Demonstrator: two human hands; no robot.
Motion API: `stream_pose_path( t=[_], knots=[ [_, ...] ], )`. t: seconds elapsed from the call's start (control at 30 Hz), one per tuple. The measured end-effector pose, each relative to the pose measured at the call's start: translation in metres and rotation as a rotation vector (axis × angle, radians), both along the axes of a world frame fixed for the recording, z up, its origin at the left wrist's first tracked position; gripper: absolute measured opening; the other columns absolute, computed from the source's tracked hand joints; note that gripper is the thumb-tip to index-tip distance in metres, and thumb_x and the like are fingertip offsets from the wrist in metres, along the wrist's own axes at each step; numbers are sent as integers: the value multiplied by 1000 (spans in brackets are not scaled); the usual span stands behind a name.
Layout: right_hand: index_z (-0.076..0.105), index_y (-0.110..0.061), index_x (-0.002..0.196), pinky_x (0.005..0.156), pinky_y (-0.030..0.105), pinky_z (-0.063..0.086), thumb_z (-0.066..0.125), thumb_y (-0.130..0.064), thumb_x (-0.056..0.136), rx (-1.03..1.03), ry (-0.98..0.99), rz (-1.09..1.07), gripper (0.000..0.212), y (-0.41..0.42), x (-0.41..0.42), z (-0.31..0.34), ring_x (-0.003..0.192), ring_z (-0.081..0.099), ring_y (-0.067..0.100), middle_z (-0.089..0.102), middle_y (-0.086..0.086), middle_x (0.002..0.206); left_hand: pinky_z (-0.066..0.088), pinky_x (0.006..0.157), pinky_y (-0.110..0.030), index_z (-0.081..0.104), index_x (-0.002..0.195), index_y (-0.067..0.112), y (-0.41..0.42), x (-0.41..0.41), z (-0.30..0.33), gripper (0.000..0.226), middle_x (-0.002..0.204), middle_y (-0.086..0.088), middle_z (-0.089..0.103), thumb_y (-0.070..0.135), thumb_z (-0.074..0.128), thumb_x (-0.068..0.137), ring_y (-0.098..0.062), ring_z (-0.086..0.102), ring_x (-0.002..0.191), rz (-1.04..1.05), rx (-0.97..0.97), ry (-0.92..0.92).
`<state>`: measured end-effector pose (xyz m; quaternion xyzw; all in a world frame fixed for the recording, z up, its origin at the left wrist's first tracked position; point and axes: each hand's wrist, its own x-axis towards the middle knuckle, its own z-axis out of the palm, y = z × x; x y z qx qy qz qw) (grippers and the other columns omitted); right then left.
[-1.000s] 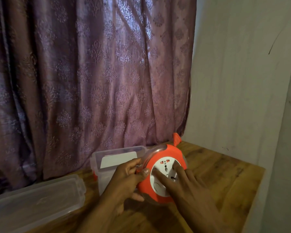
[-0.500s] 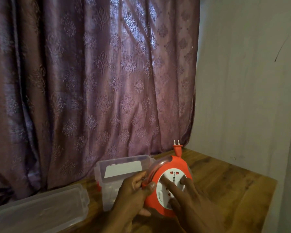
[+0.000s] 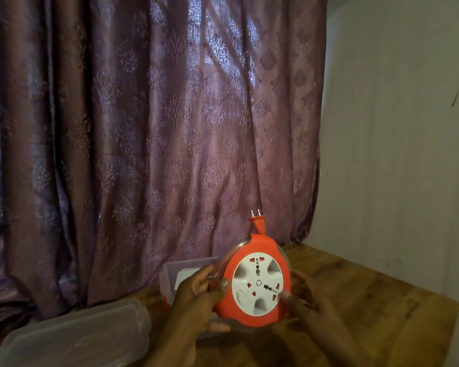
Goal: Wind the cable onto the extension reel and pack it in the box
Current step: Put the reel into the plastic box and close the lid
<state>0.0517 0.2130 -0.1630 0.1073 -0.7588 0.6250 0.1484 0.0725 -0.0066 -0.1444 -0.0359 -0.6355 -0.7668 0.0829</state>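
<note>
An orange extension reel (image 3: pixel 252 317) with a white socket face is held upright above the wooden table (image 3: pixel 368 295), its face turned towards me. Its orange two-pin plug (image 3: pixel 258 222) sticks up from the top; no loose cable shows. My left hand (image 3: pixel 196 295) grips the reel's left edge, thumb on the front rim. My right hand (image 3: pixel 306 295) holds the right edge, a fingertip on the white disc. Behind the reel and my left hand stands the clear plastic box (image 3: pixel 170 274), open, partly hidden.
The box's clear lid (image 3: pixel 72 337) lies flat at the table's front left. A patterned purple curtain (image 3: pixel 154 128) hangs close behind the table. A pale wall (image 3: pixel 398 154) borders it on the right. The table's right edge runs near the bottom right corner.
My right hand has left the white disc's middle and now grips the reel's right edge. The reel is more upright, its face uncovered. The camera has tilted up slightly.
</note>
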Motion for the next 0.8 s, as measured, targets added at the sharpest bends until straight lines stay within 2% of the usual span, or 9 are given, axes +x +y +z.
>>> stream_pose_path(
  t=[0.1, 0.23, 0.3, 0.37, 0.43, 0.53, 0.67, 0.73, 0.8],
  knots=[
    [59, -23, 119, 65, 38, 59, 71, -18, 83, -18, -6, 44, 38, -10, -17, 11, 90, 68, 20, 71, 3, 101, 61, 53, -46, 67, 107, 29, -12, -7, 5, 26, 107, 7, 74, 15, 72, 86, -22, 71, 92, 5, -6, 15],
    [60, -13, 114, 68, 45, 58, 68, -13, 86, -28, -4, 70, 29, -30, -43, 24, 85, 68, 31, 71, 13, 95, 61, 62, -53, 65, 95, 30, -32, -25, 19, 21, 100, 5, 71, 9, 67, 90, -17, 70, 83, 64, -50, 46],
    [58, -14, 115, 67, 39, 58, 65, -14, 88, -34, -15, 88, 27, -41, -57, 30, 88, 66, 28, 68, 13, 101, 60, 69, -58, 65, 109, 27, -41, -35, 28, 26, 110, -3, 70, 9, 65, 91, -25, 69, 94, 91, -74, 68],
    [56, -16, 116, 64, 34, 58, 65, -14, 89, -40, -8, 111, 28, -53, -71, 36, 94, 65, 26, 66, 12, 108, 61, 67, -54, 58, 128, 19, -48, -46, 36, 38, 122, -8, 65, 9, 64, 93, -30, 66, 105, 143, -82, 97],
    [54, -16, 119, 63, 25, 54, 66, -15, 88, 0, 30, 110, 34, -64, -84, 40, 98, 65, 23, 65, 9, 111, 60, 66, -47, 57, 129, 18, -54, -59, 41, 36, 121, -8, 64, 8, 61, 94, -25, 66, 98, 200, -98, 137],
    [48, -20, 125, 74, 21, 53, 68, -21, 87, 161, 94, 87, 43, -73, -95, 39, 102, 62, 16, 63, 0, 116, 60, 67, -49, 60, 124, 22, -60, -78, 40, 32, 113, -3, 65, 9, 60, 95, -23, 65, 92, 262, -127, 146],
    [38, -25, 134, 75, 10, 44, 69, -35, 84, 451, 178, 98, 59, -71, -94, 24, 100, 57, 4, 57, -14, 110, 61, 71, -55, 61, 107, 37, -68, -95, 28, 30, 100, 4, 67, 11, 64, 93, -24, 67, 88, 334, -196, 134],
    [39, -22, 138, 81, 18, 41, 68, -43, 82, 666, 167, 27, 66, -67, -93, 18, 105, 55, 9, 58, -7, 117, 59, 77, -58, 61, 99, 39, -70, -100, 21, 31, 97, 4, 67, 10, 67, 90, -28, 68, 91, 361, -223, 115],
    [53, -23, 128, 83, 24, 43, 67, -50, 80, 823, 149, 10, 56, -63, -90, 15, 107, 55, 13, 60, -5, 117, 60, 72, -60, 63, 101, 38, -70, -102, 14, 30, 98, 4, 66, 11, 68, 89, -32, 69, 91, 379, -267, 93]
  ],
)
